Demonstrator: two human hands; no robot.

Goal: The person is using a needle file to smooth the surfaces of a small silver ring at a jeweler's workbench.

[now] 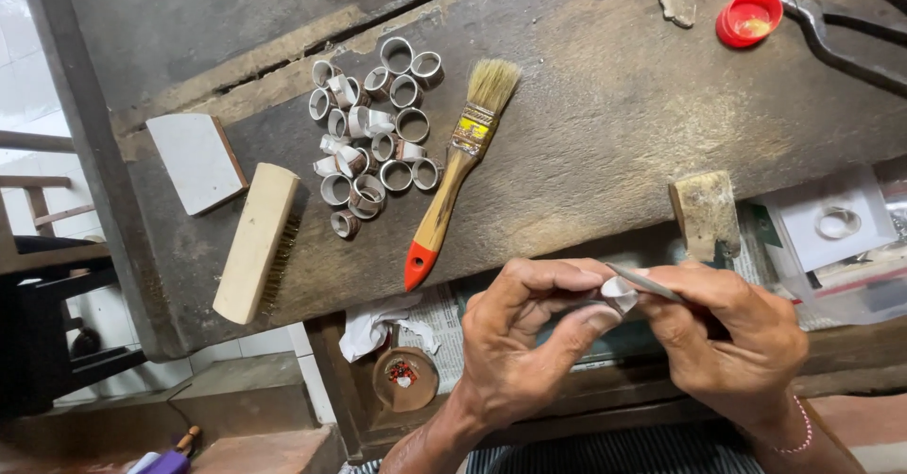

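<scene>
A small silver ring (619, 293) is pinched between thumb and fingertips of the left hand (524, 342), near the front edge of the bench, right of centre. A thin metal file (645, 285) is gripped in the right hand (727, 337), its tip laid against the ring. Both hands are closed on what they hold. The ring is judged light, stiff and smooth, hence apt to slip or spin; a hold across its outer band, with the open side left free, is judged soundest. A worn wooden bench peg (706, 211) is noted just beyond the hands. Farther left, a heap of similar ring blanks (373, 138) is seen on the wooden bench (605, 124), with a paintbrush (460, 167) to its right and a wire brush (255, 242) to its left. A red cap (749, 17) lies at the far right
</scene>
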